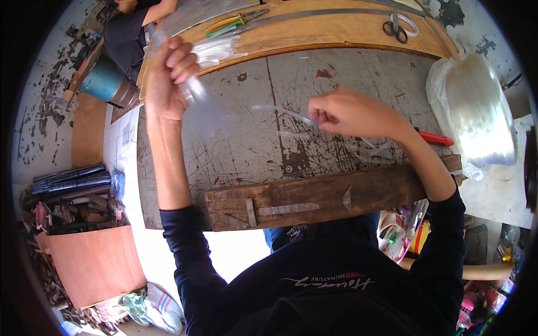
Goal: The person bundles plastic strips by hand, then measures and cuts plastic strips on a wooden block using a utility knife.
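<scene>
My left hand point(171, 78) is raised over the far left of the grey worktable, its fingers wrapped round a bundle of clear plastic strips point(195, 92). The lower end of that bundle is smeared by motion. Above the middle of the table, my right hand point(356, 115) is closed in a pinch on one thin clear plastic strip point(297, 116), which points left from the fingertips. A few more pale strips point(294, 135) lie on the scratched tabletop point(246, 140) below it. Past my left hand, a pile of clear strips point(216, 51) rests by the wooden board.
A thick wooden beam point(330, 196) runs along the near edge. Scissors point(395, 28) and a tape roll point(412, 25) lie at the back right, pliers point(232, 22) at the back left. A red-handled tool point(436, 138) sits beside a large clear plastic coil point(476, 112). Another person point(126, 39) is at far left.
</scene>
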The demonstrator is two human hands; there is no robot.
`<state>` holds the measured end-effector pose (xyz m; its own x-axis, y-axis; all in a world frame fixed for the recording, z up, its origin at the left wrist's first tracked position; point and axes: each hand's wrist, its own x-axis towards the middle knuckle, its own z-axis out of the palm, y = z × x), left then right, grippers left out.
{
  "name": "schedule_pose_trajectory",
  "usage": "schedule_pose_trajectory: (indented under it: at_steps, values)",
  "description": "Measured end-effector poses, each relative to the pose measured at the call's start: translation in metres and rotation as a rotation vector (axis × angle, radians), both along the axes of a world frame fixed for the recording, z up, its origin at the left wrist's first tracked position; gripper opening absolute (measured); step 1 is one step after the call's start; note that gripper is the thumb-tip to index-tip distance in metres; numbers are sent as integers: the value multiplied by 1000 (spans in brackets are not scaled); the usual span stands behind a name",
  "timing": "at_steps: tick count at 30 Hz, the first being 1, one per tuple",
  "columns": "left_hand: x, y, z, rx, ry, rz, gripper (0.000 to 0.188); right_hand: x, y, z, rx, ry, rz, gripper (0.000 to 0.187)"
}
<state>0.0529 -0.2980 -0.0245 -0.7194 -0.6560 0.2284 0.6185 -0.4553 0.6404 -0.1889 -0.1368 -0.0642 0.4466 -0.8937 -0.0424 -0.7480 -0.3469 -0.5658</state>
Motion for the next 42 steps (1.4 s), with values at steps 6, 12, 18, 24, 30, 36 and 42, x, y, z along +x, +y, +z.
schedule_pose_trajectory:
  at_steps: [6,12,18,24,30,36,42]
  values:
    - [-32,24,-18,-103,-162,-136,28,1,-5,29,-126,-260,-127,7]
    - [-44,47,-19,-257,-433,44,36,15,-20,35,-213,-472,-145,10]
    - [-55,67,-24,-236,-455,8,47,35,-52,50,-323,-652,-346,21]
    - [-27,36,-6,-227,-195,171,40,43,-66,36,-289,-288,-335,27]
    - [15,7,24,-235,101,72,28,40,-50,-36,-122,96,-178,31]
    - [34,-6,26,-95,302,-71,28,49,-39,-26,3,114,-186,28]
    - [48,-9,30,-87,365,-36,28,19,-11,-8,129,45,-175,20]
